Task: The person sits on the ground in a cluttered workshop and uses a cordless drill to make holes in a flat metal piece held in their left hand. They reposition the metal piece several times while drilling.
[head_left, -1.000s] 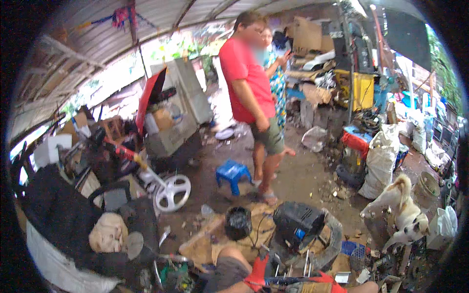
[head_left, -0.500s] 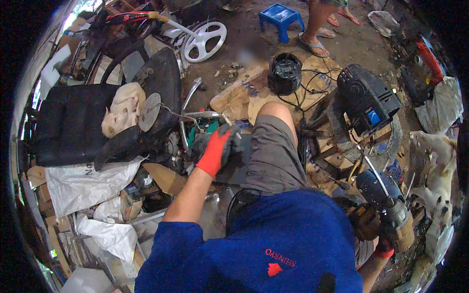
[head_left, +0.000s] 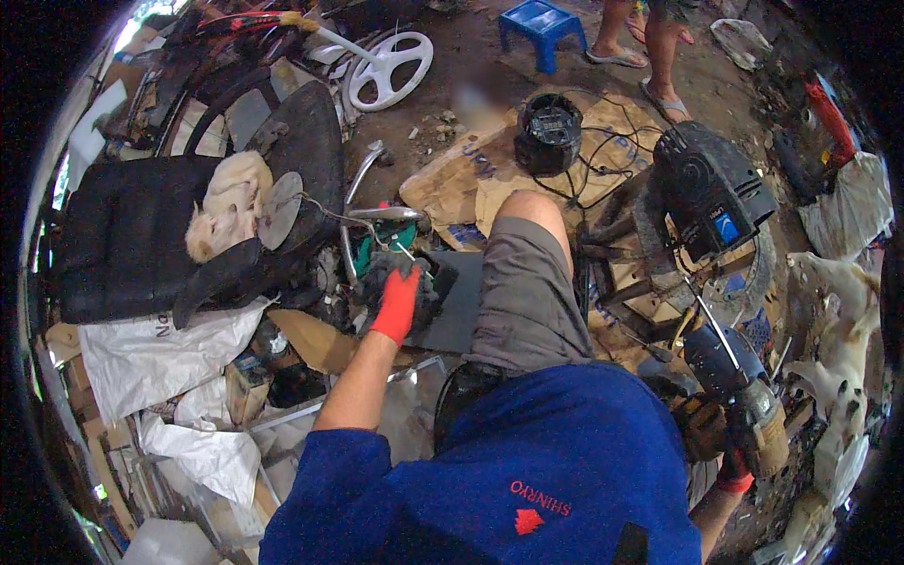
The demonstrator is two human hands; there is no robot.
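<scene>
My left hand (head_left: 400, 297), in a black and red glove, is closed low over dark scraps. A thin pale stick (head_left: 406, 250) pokes out of its fingers. Just beyond lie a curved metal tube (head_left: 364, 171), a rounded metal piece (head_left: 388, 214) and a green piece (head_left: 377, 247). At the lower right, my gloved right hand (head_left: 736, 469) is closed at the underside of a blue and brown power tool (head_left: 759, 435), which partly hides the fingers. A long thin metal rod (head_left: 718, 325) lies along the tool, pointing up and left.
A black housing (head_left: 708, 193) rests right of my knee; a round black canister (head_left: 548, 134) stands on cardboard (head_left: 452, 179) with cables. One pale animal (head_left: 235, 202) lies on the black seat (head_left: 132, 235), another (head_left: 843, 311) at right. A person's legs (head_left: 664, 61) stand beyond, near a blue stool (head_left: 541, 33).
My left hand has moved slightly left and down, toward the dark scraps, with the pale stick. The right hand and power tool have barely shifted. The other person's feet have moved.
</scene>
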